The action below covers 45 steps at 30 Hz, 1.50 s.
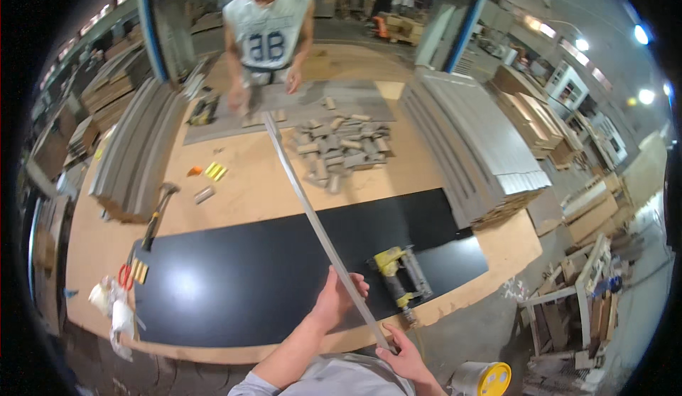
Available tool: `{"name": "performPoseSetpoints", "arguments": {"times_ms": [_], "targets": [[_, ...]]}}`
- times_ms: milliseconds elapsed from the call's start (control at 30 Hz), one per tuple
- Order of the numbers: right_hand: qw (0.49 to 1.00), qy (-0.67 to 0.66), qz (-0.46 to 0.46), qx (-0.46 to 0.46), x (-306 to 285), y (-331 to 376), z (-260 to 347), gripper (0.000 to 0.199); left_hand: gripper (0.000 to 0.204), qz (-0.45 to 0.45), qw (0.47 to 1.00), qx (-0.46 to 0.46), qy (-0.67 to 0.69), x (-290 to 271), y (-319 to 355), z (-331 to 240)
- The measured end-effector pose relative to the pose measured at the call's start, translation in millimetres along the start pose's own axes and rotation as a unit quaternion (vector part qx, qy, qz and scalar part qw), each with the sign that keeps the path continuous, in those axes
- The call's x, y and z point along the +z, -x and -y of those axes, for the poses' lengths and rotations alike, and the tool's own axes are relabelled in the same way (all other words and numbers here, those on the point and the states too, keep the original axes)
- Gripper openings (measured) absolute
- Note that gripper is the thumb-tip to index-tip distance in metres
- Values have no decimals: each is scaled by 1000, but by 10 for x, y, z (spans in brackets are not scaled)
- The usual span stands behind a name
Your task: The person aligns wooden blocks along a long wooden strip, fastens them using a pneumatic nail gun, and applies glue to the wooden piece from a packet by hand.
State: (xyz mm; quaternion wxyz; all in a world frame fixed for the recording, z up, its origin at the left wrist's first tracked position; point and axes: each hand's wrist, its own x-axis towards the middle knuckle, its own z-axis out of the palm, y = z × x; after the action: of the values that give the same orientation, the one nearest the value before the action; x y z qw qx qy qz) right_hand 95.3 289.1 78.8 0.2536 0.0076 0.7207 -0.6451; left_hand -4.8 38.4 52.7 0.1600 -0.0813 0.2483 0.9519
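Observation:
A long, thin pale strip (310, 211) slants from near my body across the table toward the far side. My left hand (335, 302) cradles it partway along, thumb on one side and fingers on the other. At its near end, my right hand (401, 357) grips the strip with the thumb on top. Beneath the strip lies a glossy black panel (234, 282). On that panel, right of my left hand, rests a yellow and grey nail gun (400, 275).
Small wooden blocks (341, 147) are heaped mid-table. Stacked boards stand left (138, 147) and right (476, 133). A hammer (160, 211) and red-handled scissors (126, 274) lie at left. Across the table, a person (268, 34) works by a grey board (341, 98). A bucket (483, 378) stands below right.

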Motion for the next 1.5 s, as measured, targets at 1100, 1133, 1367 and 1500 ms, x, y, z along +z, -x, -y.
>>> {"name": "performPoseSetpoints", "arguments": {"times_ms": [1100,1133,1367,1500], "targets": [[792,478,-378,-24,-2361,-2999,2447,46,36,-268,453,228,-819,-785,97,160],[792,477,-379,-23,-2392,-2999,2413,46,36,-266,452,228,-820,-780,94,164],[613,643,-451,-86,-2763,-2943,1952,35,36,-266,453,225,-821,-806,138,164],[599,646,-462,-102,-2938,-2822,1783,33,36,-251,460,222,-822,-775,83,178]]}}
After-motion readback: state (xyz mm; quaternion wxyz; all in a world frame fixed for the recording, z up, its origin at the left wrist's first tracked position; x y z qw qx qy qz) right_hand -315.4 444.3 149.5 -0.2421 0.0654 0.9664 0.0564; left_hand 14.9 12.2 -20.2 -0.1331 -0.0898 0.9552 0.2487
